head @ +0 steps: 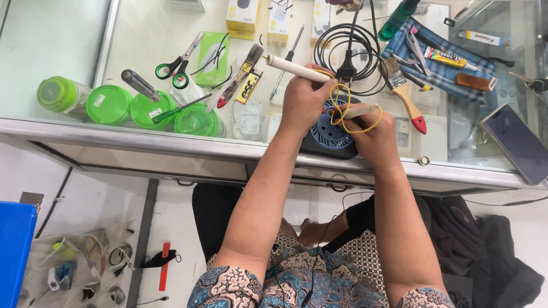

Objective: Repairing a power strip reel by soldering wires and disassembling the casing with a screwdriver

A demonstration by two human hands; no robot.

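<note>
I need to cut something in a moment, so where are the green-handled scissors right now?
In the head view, the scissors lie on the glass counter, left of both hands, between the green-lidded jars and the green box.

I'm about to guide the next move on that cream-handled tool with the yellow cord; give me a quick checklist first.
1. Left hand grips tool: ok.
2. Right hand holds the other end: ok.
3. Yellow cord free of tangles: not ok, looped between both hands.
4. Black cable clear of the work: not ok, plug sits right behind the hands.
5. Blue socket reel steady under the hands: cannot tell.
6. Paintbrush out of the way: ok.
</note>
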